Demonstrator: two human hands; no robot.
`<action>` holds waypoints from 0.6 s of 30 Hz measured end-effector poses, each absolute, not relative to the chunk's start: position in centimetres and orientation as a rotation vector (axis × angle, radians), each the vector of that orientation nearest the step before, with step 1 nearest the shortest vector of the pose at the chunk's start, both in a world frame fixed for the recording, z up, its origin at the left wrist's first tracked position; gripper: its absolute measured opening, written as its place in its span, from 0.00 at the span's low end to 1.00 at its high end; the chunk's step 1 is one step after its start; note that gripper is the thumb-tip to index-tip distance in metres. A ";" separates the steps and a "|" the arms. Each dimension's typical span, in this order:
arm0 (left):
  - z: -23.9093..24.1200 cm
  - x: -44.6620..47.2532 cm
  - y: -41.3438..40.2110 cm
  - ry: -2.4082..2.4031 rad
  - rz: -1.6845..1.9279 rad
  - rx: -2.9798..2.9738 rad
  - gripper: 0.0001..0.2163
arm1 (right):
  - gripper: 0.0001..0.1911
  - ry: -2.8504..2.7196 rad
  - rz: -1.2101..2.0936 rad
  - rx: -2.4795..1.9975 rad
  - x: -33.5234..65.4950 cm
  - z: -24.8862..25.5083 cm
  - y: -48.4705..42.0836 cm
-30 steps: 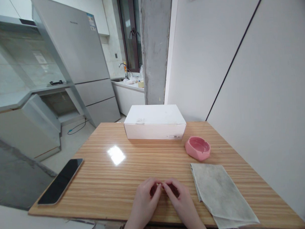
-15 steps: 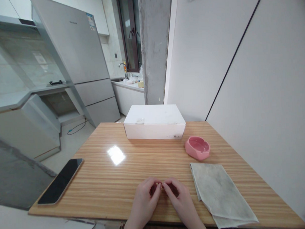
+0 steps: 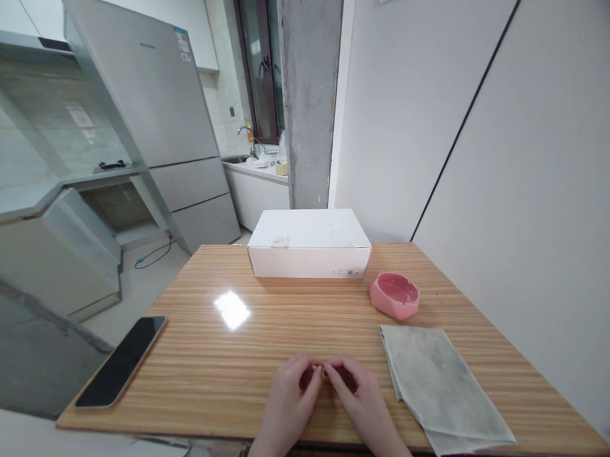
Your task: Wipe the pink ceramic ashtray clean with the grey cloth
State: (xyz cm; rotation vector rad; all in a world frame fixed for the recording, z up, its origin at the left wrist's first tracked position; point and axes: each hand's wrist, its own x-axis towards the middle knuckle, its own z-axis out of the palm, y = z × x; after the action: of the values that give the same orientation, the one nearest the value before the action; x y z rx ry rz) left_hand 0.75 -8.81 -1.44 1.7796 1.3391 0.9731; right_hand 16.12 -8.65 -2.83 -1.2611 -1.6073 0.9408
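Observation:
My left hand [image 3: 291,392] and my right hand [image 3: 359,392] meet at the fingertips over the near edge of the wooden table [image 3: 204,365]. Thumb and forefinger are pinched together on each. Between the two pinches a tiny reddish-orange speck shows; it is too small to name. To the right of my right hand lies a folded grey-green cloth [image 3: 443,387]. Beyond the cloth sits a pink ashtray [image 3: 395,295] with notches in its rim.
A white box [image 3: 309,245] stands at the table's far edge. A black-screened phone [image 3: 122,361] lies near the left edge. Past the table are a silver refrigerator [image 3: 155,94], a grey pillar [image 3: 310,101] and a sink counter [image 3: 258,180]. A white wall [image 3: 523,181] borders the right side.

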 end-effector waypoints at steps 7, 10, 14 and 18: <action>-1.2 0.7 -8.9 1.347 0.968 1.773 0.12 | 0.13 -1.608 0.929 -1.251 16.1 -2.6 -8.8; -1.1 0.7 -8.9 1.360 0.961 1.773 0.12 | 0.13 -1.597 0.929 -1.247 16.1 -2.6 -8.8; -1.1 0.7 -8.9 1.359 0.957 1.774 0.12 | 0.13 -1.593 0.935 -1.252 16.1 -2.5 -8.8; -1.1 0.7 -8.9 1.356 0.959 1.770 0.11 | 0.13 -1.603 0.944 -1.255 16.1 -2.5 -8.8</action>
State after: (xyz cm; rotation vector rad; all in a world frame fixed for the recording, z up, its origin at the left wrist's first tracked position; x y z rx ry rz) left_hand 0.74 -8.91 -1.12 1.7697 1.3559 0.9593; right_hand 16.08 -8.82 -2.50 -1.2555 -1.6028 0.9437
